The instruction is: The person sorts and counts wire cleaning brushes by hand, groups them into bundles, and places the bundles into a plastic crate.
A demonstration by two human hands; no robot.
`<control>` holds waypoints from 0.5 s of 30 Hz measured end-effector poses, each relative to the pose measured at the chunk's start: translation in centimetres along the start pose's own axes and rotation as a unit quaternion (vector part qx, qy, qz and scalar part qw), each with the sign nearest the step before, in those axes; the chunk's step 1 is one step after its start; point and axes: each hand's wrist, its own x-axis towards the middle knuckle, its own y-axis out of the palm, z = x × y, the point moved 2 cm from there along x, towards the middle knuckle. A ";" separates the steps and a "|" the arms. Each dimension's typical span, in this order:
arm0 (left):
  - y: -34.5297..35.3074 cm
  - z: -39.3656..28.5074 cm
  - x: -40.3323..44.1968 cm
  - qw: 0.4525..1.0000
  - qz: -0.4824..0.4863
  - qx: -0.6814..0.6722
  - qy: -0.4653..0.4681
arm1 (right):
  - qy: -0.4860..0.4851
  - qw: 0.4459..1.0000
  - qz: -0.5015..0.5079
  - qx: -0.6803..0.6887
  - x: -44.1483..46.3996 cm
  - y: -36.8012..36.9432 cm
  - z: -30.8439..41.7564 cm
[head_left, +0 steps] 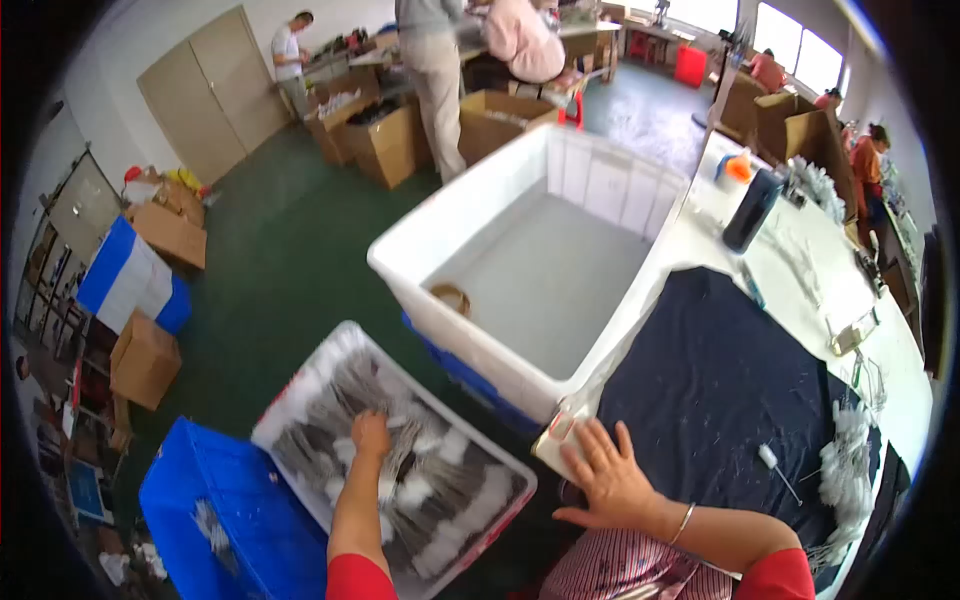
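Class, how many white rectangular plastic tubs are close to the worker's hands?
2: a deep white tub beside the white worktable, and a shallower white tub holding grey-and-white fluffy bundles under the left hand. Others may be hidden.

We have room to pass above the dark cloth, but the white tub (high-walled) blocks us beyond the tray.

Green floor (rather dark), bright windows
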 end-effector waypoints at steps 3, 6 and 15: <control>-0.2 1.1 1.6 0.998 -0.061 -0.021 -0.010 | 0.001 1.000 0.000 0.013 -0.3 0.3 -0.2; -2.1 3.2 1.0 0.933 -0.322 -0.129 -0.094 | 0.003 1.000 0.004 0.013 -0.3 0.2 -0.1; -1.7 16.3 3.6 0.724 -0.383 -0.411 -0.400 | -0.008 0.999 -0.017 0.026 -0.4 0.1 -0.5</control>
